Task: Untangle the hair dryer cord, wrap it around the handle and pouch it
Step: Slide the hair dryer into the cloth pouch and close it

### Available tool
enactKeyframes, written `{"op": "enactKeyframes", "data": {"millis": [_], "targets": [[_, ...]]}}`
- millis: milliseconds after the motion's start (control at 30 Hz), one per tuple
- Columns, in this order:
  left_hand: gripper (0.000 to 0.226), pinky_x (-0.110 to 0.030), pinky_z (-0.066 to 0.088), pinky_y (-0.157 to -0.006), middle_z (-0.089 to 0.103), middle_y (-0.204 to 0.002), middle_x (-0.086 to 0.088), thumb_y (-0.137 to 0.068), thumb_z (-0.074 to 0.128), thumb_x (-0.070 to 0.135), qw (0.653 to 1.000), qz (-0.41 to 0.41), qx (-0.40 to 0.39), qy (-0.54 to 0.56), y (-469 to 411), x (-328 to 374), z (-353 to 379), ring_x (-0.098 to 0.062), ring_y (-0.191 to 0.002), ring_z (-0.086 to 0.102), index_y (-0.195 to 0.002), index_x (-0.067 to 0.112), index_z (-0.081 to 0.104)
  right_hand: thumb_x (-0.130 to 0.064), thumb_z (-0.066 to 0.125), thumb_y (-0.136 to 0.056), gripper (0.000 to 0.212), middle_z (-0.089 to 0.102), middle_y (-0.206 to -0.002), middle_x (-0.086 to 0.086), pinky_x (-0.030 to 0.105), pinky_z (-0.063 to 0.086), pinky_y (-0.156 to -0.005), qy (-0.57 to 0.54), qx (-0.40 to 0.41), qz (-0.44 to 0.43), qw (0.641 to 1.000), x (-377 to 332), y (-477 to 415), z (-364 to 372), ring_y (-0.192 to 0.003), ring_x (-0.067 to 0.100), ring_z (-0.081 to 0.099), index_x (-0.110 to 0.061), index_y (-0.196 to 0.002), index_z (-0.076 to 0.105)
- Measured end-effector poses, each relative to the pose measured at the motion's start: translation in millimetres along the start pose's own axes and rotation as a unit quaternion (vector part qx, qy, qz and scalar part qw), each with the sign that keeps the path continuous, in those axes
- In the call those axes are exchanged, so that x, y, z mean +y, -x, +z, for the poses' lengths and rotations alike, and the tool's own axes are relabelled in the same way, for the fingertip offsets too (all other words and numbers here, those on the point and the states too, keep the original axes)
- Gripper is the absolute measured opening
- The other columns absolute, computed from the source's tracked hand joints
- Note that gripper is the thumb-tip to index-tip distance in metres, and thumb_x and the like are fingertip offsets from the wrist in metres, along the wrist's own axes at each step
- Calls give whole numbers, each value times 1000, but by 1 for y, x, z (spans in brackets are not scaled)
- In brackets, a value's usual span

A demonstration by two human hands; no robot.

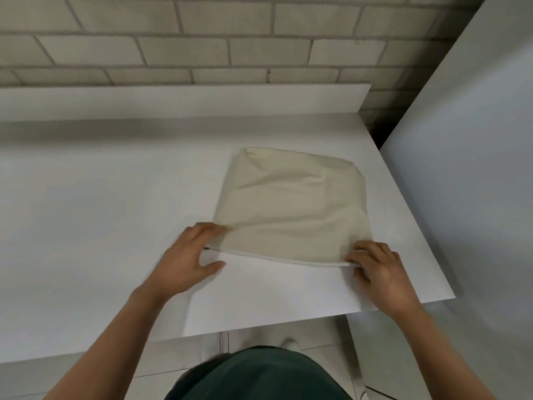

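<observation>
Left grip: the left hand (184, 261) is spread wide, its fingers laid on the near left corner of the pouch (291, 209). The thumb stands well apart from them, towards the table (86, 226), and pinches nothing.
Right grip: the right hand (380, 269) is curled onto the near right corner of the pouch, with bent fingers on top of the fabric and the thumb at the edge below them, pinching that corner.
Pouch: cream cloth, lying on the right part of the table between the two hands and the back ledge (173, 102). It is humped and creased in the middle; what fills it is hidden.
Near edge: a pale zip seam (274, 256) runs from one hand to the other. A small dark tab (206, 248) shows just beside the left fingers.
Table: white, with the pouch's right side near its right edge.
Surroundings: pale brick wall (173, 39) behind and a white panel (476, 168) on the right.
Person: bare forearms and a dark green garment (259, 373) at the bottom.
</observation>
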State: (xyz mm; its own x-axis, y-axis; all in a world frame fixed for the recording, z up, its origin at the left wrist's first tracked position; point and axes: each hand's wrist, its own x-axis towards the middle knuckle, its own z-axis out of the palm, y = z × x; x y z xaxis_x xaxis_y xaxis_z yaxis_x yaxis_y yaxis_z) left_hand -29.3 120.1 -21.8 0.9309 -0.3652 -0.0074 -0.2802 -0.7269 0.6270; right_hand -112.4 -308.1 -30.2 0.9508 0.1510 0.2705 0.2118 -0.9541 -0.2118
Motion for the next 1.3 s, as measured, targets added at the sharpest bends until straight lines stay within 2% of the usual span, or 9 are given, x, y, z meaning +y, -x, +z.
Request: {"op": "enactKeyframes", "data": {"millis": [133, 267, 500, 567, 667, 767, 933, 1100, 1300], "targets": [[50, -26, 51, -88, 60, -117, 27, -91, 47, 70, 998, 41, -17, -51, -14, -11, -3, 2, -105, 49, -122, 37, 70, 7, 76, -83, 35, 74, -117, 1, 47, 54, -95, -56, -4, -13, 998, 11, 5, -11, -112, 24, 69, -14, -110, 77], [26, -18, 44, -81, 67, -95, 15, -101, 53, 51, 1000, -9, -10, 21, -24, -4, -9, 0, -96, 57, -110, 37, 73, -14, 68, -100, 21, 71, -106, -25, 5, 45, -89, -241, -50, 172, 954, 8, 1, -31, -103, -10, 62, -34, -107, 71], [12, -26, 40, -59, 60, -75, 1, -103, 56, 33, 985, -126, 56, 105, -61, 25, -1, -25, -72, 58, -108, 23, 58, -33, 70, -97, 6, 72, -102, -17, 13, 50, -74, -357, 16, 299, 885, -1, -29, -26, -96, 5, 65, -30, -102, 71], [27, -32, 44, -65, 60, -87, 1, -101, 58, 39, 984, -146, 39, 91, -70, 30, 2, -31, -85, 62, -118, 20, 51, -31, 73, -96, 9, 71, -105, -14, 20, 49, -74, -348, 35, 325, 879, -5, -37, -20, -98, 12, 66, -29, -103, 68], [73, -29, 48, -87, 57, -123, 9, -85, 68, 65, 982, -131, -74, 113, -77, 33, -7, -15, -110, 61, -141, 29, 38, -26, 77, -92, 37, 62, -111, -8, 25, 50, -73, -340, 55, 368, 864, -9, -47, -14, -100, 22, 65, -25, -120, 54], [118, -21, 44, -87, 54, -120, 12, -72, 84, 58, 977, -102, -155, 102, -82, 31, -14, -7, -106, 58, -159, 31, 9, -32, 80, -89, 75, 55, -125, -4, 40, 56, -89, -331, 37, 380, 863, -6, -52, -13, -107, 26, 63, -30, -150, 35], [138, -37, 39, -106, 47, -134, 0, -65, 89, 59, 994, -73, -59, 57, -108, 21, -12, -23, -128, 44, -161, 37, -8, -45, 75, -91, 101, 27, -164, -4, 52, 44, -111, -283, -21, 341, 896, 5, -57, -17, -130, 28, 49, -40, -164, 5], [110, -46, 24, -121, 7, -168, 6, -78, 79, 58, 994, -7, -107, 10, -137, 15, -13, -24, -149, 17, -154, 61, -1, -38, 64, -101, 98, 23, -165, -17, 43, 41, -115, -323, -115, 268, 900, 11, -71, -26, -133, 17, 50, -51, -159, -14], [59, -22, 41, -107, 59, -132, 16, -85, 80, 39, 993, 36, -91, 61, -151, 18, -4, -6, -123, 54, -137, 51, 54, -39, 53, -107, 76, 57, -130, -3, 27, 40, -99, -287, -132, 290, 903, 11, -74, -18, -123, 21, 57, -59, -157, -1]]}}
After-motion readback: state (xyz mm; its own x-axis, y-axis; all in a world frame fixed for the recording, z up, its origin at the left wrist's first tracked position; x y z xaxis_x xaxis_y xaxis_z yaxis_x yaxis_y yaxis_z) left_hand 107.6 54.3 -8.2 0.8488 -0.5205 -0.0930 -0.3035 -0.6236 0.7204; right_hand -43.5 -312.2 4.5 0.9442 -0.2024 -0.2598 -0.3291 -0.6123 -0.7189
